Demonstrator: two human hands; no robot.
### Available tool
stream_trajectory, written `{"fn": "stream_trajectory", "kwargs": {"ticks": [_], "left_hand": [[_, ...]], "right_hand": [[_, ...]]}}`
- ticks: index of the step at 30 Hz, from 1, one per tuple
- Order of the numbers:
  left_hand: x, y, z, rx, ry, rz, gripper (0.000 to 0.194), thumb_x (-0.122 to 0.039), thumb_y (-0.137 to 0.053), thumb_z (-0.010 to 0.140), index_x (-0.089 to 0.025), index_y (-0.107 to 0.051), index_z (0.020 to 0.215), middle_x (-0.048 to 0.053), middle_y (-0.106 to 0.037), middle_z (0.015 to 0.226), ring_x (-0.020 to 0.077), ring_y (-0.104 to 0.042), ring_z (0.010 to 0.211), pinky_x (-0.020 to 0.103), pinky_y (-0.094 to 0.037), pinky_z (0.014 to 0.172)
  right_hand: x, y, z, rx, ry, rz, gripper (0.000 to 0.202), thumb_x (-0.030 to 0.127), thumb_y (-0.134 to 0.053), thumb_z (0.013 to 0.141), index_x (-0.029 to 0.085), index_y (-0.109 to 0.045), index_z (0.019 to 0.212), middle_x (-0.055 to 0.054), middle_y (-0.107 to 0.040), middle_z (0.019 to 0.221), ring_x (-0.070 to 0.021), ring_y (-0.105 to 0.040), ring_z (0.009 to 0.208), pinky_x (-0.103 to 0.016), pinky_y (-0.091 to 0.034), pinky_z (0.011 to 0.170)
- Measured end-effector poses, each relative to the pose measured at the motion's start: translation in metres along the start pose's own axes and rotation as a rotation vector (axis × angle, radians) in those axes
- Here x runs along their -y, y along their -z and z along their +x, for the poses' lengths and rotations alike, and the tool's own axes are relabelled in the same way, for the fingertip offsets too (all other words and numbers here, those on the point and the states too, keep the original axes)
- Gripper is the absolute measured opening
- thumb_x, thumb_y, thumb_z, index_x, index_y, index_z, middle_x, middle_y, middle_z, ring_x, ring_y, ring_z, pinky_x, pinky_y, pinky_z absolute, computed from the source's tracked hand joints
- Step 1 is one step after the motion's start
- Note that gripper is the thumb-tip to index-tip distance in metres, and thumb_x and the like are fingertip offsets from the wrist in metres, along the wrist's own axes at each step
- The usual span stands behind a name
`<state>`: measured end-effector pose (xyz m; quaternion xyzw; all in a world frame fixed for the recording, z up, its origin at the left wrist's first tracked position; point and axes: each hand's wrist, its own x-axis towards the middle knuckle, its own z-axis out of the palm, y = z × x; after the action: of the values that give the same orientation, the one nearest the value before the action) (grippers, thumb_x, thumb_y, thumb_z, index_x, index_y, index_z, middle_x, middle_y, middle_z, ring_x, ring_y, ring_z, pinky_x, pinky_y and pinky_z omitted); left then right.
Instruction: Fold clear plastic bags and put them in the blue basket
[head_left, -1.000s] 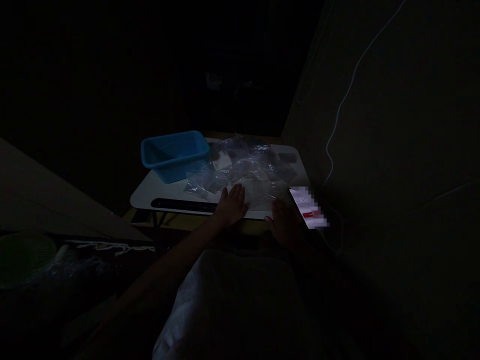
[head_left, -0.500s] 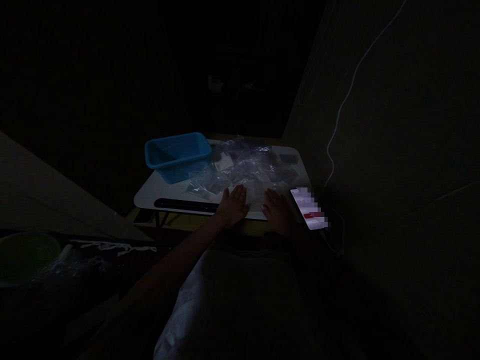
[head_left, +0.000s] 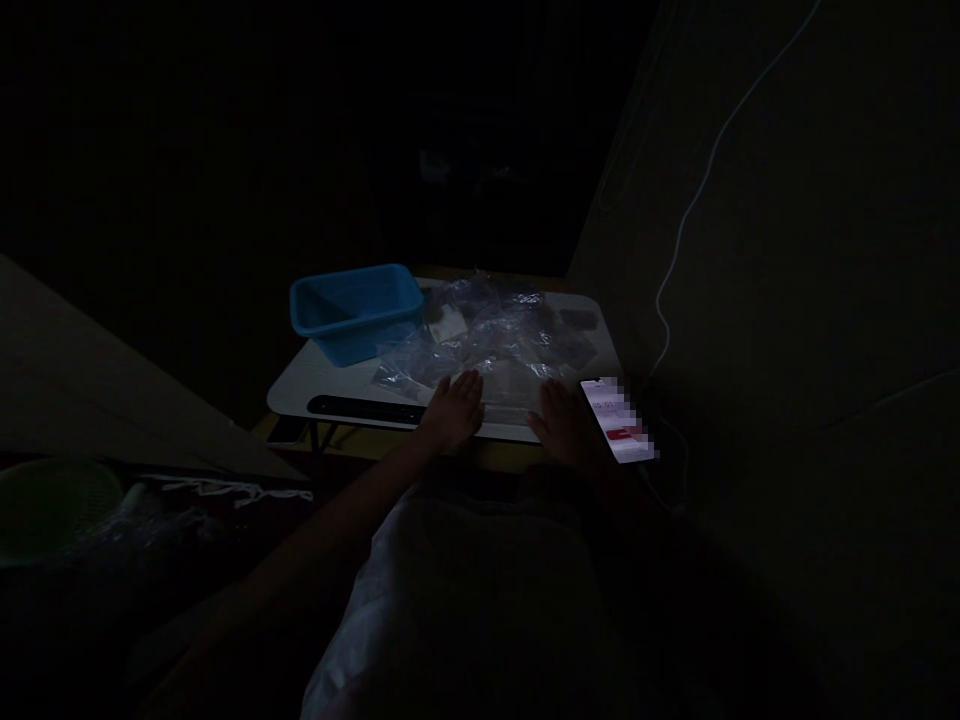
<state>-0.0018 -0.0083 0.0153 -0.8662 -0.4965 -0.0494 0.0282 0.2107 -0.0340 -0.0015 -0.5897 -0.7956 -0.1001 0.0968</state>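
Both my hands lie palm down at the near edge of a small white table (head_left: pixel 289 385). My left hand (head_left: pixel 454 412) has its fingers stretched out by the near side of a spread of clear plastic bags (head_left: pixel 502 335), and it holds nothing. To the right, my right hand (head_left: pixel 556 420) is also flat, dim in the shadow, its thumb apart from the fingers. A clear plastic piece lies flat between the hands. Among the bags rests a small whitish packet (head_left: pixel 448 322). Whether the fingertips press on the plastic is hard to make out in the dark.
A blue plastic basin (head_left: pixel 352 335) stands at the table's back left. A lit phone (head_left: pixel 615 415) is just right of my right hand. A white cable (head_left: pixel 694 195) runs down the right wall. A green basket (head_left: pixel 56 510) sits low at far left.
My left hand has slid a little to the left, and my right hand has shifted slightly right, so the gap between them is wider. The bags look the same.
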Motion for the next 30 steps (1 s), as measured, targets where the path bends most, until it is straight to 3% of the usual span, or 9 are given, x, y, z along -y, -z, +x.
{"fn": "stream_trajectory", "kwargs": {"ticks": [4, 9, 14, 17, 20, 24, 30], "left_hand": [[0.012, -0.001, -0.004, -0.039, -0.009, -0.049, 0.048, -0.021, -0.032, 0.085, -0.005, -0.035, 0.13, 0.015, -0.033, 0.139, 0.0233, -0.029, 0.128, 0.041, -0.025, 0.104], [0.024, -0.001, -0.003, -0.144, 0.001, -0.223, 0.043, -0.015, -0.03, 0.084, -0.009, -0.045, 0.124, 0.011, -0.046, 0.131, 0.0168, -0.04, 0.121, 0.032, -0.032, 0.102], [0.007, 0.008, 0.008, -0.205, -0.069, -0.295, 0.042, -0.013, -0.03, 0.084, -0.013, -0.047, 0.122, 0.007, -0.05, 0.128, 0.0145, -0.042, 0.12, 0.032, -0.033, 0.102], [-0.015, 0.008, 0.015, -0.158, -0.198, -0.224, 0.041, -0.016, -0.031, 0.086, -0.01, -0.044, 0.125, 0.01, -0.046, 0.131, 0.0166, -0.039, 0.123, 0.033, -0.03, 0.104], [-0.031, 0.002, 0.017, -0.096, -0.202, -0.139, 0.044, -0.021, -0.029, 0.089, -0.007, -0.037, 0.129, 0.013, -0.039, 0.136, 0.0192, -0.033, 0.127, 0.035, -0.026, 0.105], [-0.037, -0.004, 0.009, -0.02, -0.111, -0.036, 0.05, -0.032, -0.025, 0.091, -0.005, -0.032, 0.132, 0.016, -0.029, 0.14, 0.0229, -0.023, 0.131, 0.04, -0.021, 0.106], [-0.029, -0.003, -0.006, 0.046, 0.049, 0.01, 0.067, -0.05, -0.021, 0.088, -0.002, -0.025, 0.135, 0.019, -0.021, 0.142, 0.028, -0.016, 0.133, 0.048, -0.017, 0.105]], "right_hand": [[0.0, -0.001, 0.001, 0.007, -0.009, 0.009, 0.062, 0.047, -0.025, 0.088, 0.002, -0.038, 0.128, -0.022, -0.036, 0.135, -0.0294, -0.03, 0.127, -0.045, -0.024, 0.101], [0.0, 0.0, 0.001, 0.003, 0.005, 0.024, 0.061, 0.046, -0.025, 0.088, 0.002, -0.038, 0.128, -0.023, -0.037, 0.135, -0.0292, -0.029, 0.127, -0.046, -0.024, 0.101], [0.001, 0.001, 0.001, -0.009, 0.001, 0.02, 0.062, 0.047, -0.025, 0.088, 0.001, -0.039, 0.127, -0.023, -0.038, 0.134, -0.0295, -0.031, 0.126, -0.045, -0.025, 0.1], [0.001, 0.0, 0.001, -0.027, 0.001, 0.014, 0.062, 0.048, -0.026, 0.088, 0.002, -0.039, 0.127, -0.022, -0.038, 0.134, -0.0297, -0.031, 0.126, -0.045, -0.025, 0.1], [0.001, 0.0, 0.001, -0.013, 0.001, 0.006, 0.063, 0.047, -0.026, 0.088, 0.0, -0.039, 0.127, -0.023, -0.037, 0.134, -0.0303, -0.03, 0.127, -0.045, -0.024, 0.101], [0.002, 0.0, 0.001, 0.008, -0.013, 0.01, 0.063, 0.046, -0.025, 0.088, -0.001, -0.037, 0.128, -0.023, -0.036, 0.135, -0.0299, -0.03, 0.127, -0.045, -0.024, 0.101], [0.001, -0.002, 0.0, -0.027, 0.002, 0.023, 0.061, 0.045, -0.026, 0.088, 0.001, -0.038, 0.128, -0.023, -0.037, 0.134, -0.0295, -0.031, 0.127, -0.046, -0.025, 0.1]]}}
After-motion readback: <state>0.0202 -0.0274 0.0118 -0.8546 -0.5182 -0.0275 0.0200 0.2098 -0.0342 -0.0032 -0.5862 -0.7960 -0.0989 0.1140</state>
